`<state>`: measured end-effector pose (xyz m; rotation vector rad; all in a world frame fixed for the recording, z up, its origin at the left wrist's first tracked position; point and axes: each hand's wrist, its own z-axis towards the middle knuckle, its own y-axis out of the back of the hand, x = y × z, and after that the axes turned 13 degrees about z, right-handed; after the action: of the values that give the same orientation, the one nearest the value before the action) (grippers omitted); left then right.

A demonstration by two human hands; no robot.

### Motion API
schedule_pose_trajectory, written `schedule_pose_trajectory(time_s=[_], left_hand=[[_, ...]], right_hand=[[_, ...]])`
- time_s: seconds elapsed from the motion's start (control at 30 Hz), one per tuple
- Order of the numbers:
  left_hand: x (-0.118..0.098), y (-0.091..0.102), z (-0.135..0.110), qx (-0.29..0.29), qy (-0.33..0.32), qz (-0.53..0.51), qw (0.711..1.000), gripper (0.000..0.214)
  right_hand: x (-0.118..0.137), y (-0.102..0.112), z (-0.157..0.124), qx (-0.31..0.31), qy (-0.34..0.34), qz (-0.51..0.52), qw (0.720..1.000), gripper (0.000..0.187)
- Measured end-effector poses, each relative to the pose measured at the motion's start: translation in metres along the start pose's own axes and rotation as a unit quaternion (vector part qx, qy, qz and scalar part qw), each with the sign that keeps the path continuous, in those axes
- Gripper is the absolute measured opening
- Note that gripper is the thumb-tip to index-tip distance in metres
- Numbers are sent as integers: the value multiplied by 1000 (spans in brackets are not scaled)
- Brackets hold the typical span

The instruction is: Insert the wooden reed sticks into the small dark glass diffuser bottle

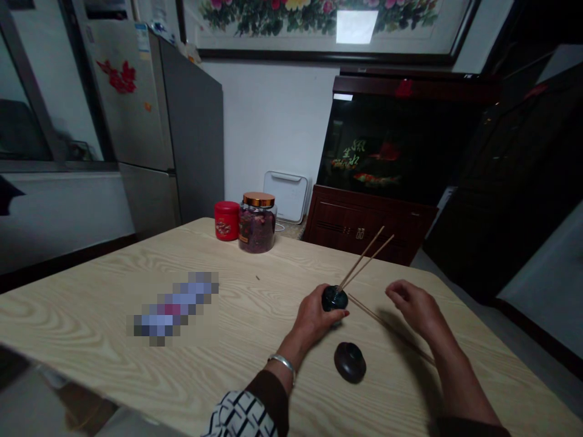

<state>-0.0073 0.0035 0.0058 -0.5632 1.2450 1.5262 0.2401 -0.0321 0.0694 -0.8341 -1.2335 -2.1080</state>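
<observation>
Left hand (313, 317) closed around small dark round pot (334, 298), fingers wrapped on its side, pot low at the tabletop. Two thin wooden sticks (362, 260) rise out of pot's top, tilted up and right, away from the person. Right hand (412, 306) empty, fingers loosely curled and spread narrow, hovering just above table, not touching anything visible. Third thin stick (392, 329) lies flat on table, long axis running from beside the pot down right, passing under and just left of right hand, so right hand is nearer; could be two laid together, cannot tell. One dark round lid (350, 362) sits on table just below pot, between the forearms. Metal bangle (282, 364) on left wrist. Farther out on wooden table (91, 303): one red tin (226, 220), one glass jar (257, 224) with copper lid, one pixelated blurred object (175, 308). Fish tank (392, 145) behind.
</observation>
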Motion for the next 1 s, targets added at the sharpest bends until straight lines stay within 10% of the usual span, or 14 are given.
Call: schedule_pose_trajectory(time_s=[0.2, 1.0], left_hand=[[0, 0, 0, 2, 4, 10, 1000, 57], [4, -1, 1, 2, -7, 15, 1000, 61]], right_hand=[[-40, -2, -5, 173, -96, -162, 967, 9], [-54, -17, -4, 197, -80, -161, 964, 11]])
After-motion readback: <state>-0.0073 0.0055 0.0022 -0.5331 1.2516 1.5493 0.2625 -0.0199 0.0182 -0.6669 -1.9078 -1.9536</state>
